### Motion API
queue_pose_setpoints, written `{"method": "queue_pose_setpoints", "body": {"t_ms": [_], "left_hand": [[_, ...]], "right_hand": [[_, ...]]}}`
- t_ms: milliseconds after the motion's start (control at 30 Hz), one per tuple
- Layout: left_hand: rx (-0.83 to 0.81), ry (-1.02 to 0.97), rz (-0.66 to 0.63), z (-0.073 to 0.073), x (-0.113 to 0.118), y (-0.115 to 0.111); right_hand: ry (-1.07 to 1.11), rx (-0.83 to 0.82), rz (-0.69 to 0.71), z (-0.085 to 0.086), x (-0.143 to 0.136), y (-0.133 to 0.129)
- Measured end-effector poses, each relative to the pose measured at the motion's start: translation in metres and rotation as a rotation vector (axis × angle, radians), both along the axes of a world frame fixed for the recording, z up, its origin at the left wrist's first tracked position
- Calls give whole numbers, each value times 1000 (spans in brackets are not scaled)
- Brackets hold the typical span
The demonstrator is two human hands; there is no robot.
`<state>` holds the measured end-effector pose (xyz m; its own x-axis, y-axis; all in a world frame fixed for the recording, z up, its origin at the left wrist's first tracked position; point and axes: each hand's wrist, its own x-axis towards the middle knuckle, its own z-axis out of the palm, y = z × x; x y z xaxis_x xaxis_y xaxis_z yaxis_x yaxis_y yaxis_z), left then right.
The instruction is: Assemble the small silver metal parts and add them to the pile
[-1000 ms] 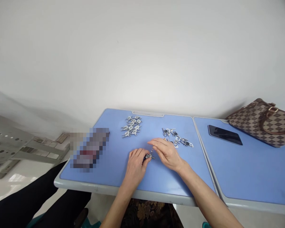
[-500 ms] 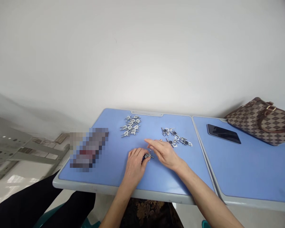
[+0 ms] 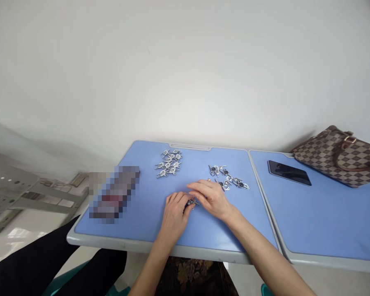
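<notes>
My left hand rests on the blue table with its fingers closed round a small silver metal fitting that has a dark round part. A thin rod of the fitting sticks out to the right, past my thumb. Just above it, my right hand curves over with thumb and fingers drawn together at the fitting's top. What those fingertips pinch is too small to make out. Beyond my left hand lies a pile of silver metal fittings. Past my right hand are scattered fittings with black round parts, loose rings and plates among them.
A blurred-out flat object lies at the left of the table. On the adjoining table to the right are a black phone and a checkered handbag against the wall. Another person's dark-clothed legs show at lower left.
My right fingertips have come down slightly closer to the fitting, covering the thin upright part seen before. My left hand keeps its grip in the same place.
</notes>
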<state>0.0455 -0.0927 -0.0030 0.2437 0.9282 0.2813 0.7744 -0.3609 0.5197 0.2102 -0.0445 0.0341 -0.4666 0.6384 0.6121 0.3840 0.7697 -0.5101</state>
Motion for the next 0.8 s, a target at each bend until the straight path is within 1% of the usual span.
{"method": "queue_pose_setpoints", "body": {"t_ms": [100, 167, 233, 367, 467, 567, 633, 733, 800], "left_hand": [[-4, -10, -1, 0, 0, 0], [-9, -19, -8, 1, 0, 0], [-13, -21, -13, 1, 0, 0], [-18, -8, -9, 2, 0, 0], [-22, -6, -9, 2, 0, 0], [-29, -8, -9, 2, 0, 0], [-32, -11, -8, 2, 0, 0], [-36, -15, -9, 2, 0, 1], [-34, -12, -11, 1, 0, 1]], "right_hand": [[-52, -41, 87, 6, 5, -1], [-29, -100, 119, 8, 8, -2], [39, -130, 82, 6, 9, -1], [119, -131, -62, -4, 4, 1], [87, -117, -71, -7, 2, 3], [-4, -107, -21, -2, 5, 3], [-48, -133, 50, 4, 10, 2], [-23, -181, 152, 9, 13, 1], [25, -167, 137, 7, 12, 1]]}}
